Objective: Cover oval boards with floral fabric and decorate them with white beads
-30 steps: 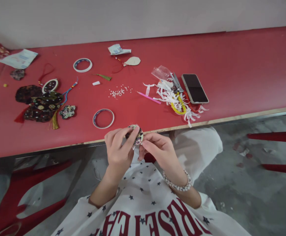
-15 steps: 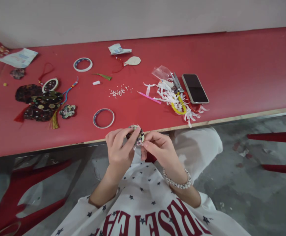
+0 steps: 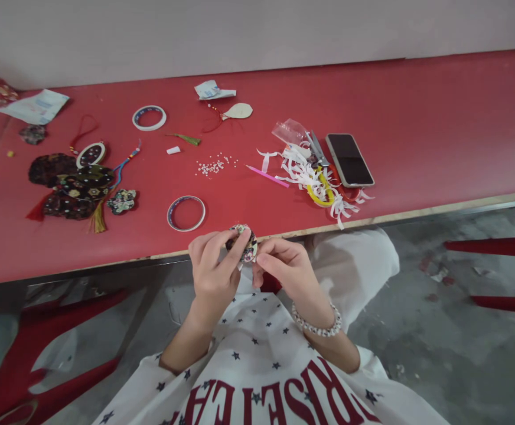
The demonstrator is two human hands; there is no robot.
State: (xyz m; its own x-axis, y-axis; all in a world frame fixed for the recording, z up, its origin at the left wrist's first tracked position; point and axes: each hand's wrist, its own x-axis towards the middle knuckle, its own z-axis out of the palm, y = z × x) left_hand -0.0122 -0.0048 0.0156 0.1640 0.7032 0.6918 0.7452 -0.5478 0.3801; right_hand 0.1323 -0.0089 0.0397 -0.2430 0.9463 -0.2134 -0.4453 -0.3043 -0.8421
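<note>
A small rounded piece of dark floral fabric (image 3: 249, 250) is held just off the table's front edge. My left hand (image 3: 215, 265) grips it from the left, fingers bent over its top. At its right edge my right hand (image 3: 286, 262) is closed in a pinch, thumb against forefinger; what lies between those fingertips is too small to make out. Just beyond my left hand lies a roll of white tape (image 3: 186, 213). Small white beads or dots (image 3: 213, 167) are scattered farther back, beside a pink pen-like stick (image 3: 269, 176).
Scissors (image 3: 322, 150) with white tape strips on their handles lie by a phone (image 3: 350, 159). Fabric pieces with tassels (image 3: 74, 186), a floral flower-shaped piece (image 3: 121, 201) and a second tape roll (image 3: 149, 118) are on the left. Red stools (image 3: 40, 348) stand below the table.
Both hands and the fabric piece stay nearly in place, with only a tiny shift left in the picture. The pinch at the right edge looks the same.
</note>
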